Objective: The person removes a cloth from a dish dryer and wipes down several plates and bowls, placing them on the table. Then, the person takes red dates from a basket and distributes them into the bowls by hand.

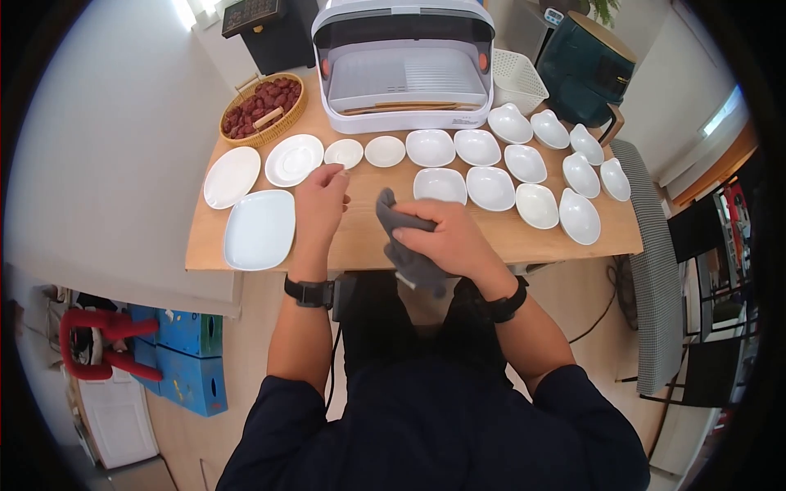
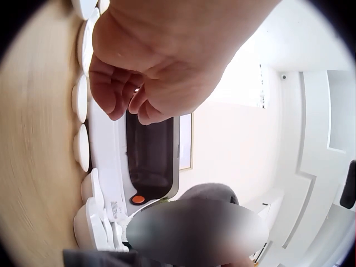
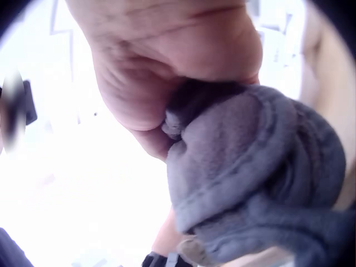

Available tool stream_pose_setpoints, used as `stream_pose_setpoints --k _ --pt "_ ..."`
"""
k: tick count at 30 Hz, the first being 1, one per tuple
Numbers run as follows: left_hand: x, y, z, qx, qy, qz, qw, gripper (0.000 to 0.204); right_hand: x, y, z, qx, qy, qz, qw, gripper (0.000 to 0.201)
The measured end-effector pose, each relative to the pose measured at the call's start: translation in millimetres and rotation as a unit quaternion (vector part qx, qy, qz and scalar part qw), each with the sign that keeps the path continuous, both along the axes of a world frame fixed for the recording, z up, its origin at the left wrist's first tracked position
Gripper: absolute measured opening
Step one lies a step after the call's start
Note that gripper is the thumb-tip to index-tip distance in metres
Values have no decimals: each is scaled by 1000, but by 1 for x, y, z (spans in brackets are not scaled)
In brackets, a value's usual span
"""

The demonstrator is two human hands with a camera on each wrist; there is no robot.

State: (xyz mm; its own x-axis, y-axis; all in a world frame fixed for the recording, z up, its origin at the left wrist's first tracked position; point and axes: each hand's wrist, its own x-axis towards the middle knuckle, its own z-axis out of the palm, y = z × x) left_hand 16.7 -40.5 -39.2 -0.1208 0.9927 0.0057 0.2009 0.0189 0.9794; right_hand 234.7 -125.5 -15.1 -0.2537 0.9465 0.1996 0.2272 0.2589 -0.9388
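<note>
My right hand (image 1: 450,237) grips a bunched grey cloth (image 1: 413,260) above the table's front edge. In the right wrist view, folds of the cloth (image 3: 239,161) bulge out from the curled fingers of the hand (image 3: 172,61). My left hand (image 1: 321,203) is raised over the table, between the square plate (image 1: 260,231) and the cloth, with loosely curled fingers. Nothing is seen held by the left hand (image 2: 158,61) in the left wrist view. Beyond it stand small white dishes (image 1: 344,153).
White plates (image 1: 232,177) lie at the left, and several white bowls (image 1: 491,188) fill the right. Along the back are a wicker basket of dark red items (image 1: 299,110), a white appliance (image 1: 409,123), a white plastic basket (image 1: 517,80) and a dark green appliance (image 1: 583,69).
</note>
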Motion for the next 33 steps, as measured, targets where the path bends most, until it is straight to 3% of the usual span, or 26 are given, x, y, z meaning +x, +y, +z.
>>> stream_pose_setpoints --k 1,2,3,4,6,7,9,10,12,13,15,18,22,25,27,30,33 --pt "-8 -6 1 37 -41 43 998 27 -11 6 9 0 1 5 1000 32" --pt "-15 -12 3 37 -40 47 997 27 -22 10 17 163 -141 -31 976 34" --pt "-21 -18 6 67 -45 92 992 27 -32 14 21 319 -276 -65 904 36" --pt "-27 -22 7 98 -49 137 984 26 -41 18 15 319 -274 -61 905 36" --pt "-39 -27 -6 111 -27 159 981 25 -55 29 -13 380 -367 -42 848 39" --pt "-43 -31 -15 148 46 160 975 24 -57 27 -28 380 -365 -37 849 39" --pt "-40 -47 -17 211 175 133 952 20 -57 16 -52 261 -400 44 877 28" --pt "-36 -51 -21 209 175 136 952 20 -56 13 -59 261 -400 47 877 28" --pt "-28 -57 -33 219 198 -7 955 20 -54 3 -68 336 -319 -6 886 36" --pt "-23 -55 -41 218 197 -9 956 20 -52 -1 -71 334 -320 -7 887 36" --pt "-13 -45 -48 328 273 -104 898 28 -47 -4 -74 320 -339 -59 883 42" --pt "-6 -33 -48 332 329 -169 868 31 -40 -11 -82 294 -352 -47 887 45" --pt "-8 -37 -66 264 444 -189 835 37 -34 -11 -88 295 -341 -47 891 45" --pt "-1 -51 -65 224 474 -129 842 42 -36 -11 -91 289 -330 -65 897 45" --pt "6 -54 -60 196 543 -73 814 43 -38 -11 -94 286 -330 -81 896 43" --pt "12 -39 -60 284 457 -99 837 43 -35 -12 -91 303 -277 -97 906 34" --pt "24 -32 -54 269 470 -152 827 47 -25 -21 -82 308 -201 -146 919 21"
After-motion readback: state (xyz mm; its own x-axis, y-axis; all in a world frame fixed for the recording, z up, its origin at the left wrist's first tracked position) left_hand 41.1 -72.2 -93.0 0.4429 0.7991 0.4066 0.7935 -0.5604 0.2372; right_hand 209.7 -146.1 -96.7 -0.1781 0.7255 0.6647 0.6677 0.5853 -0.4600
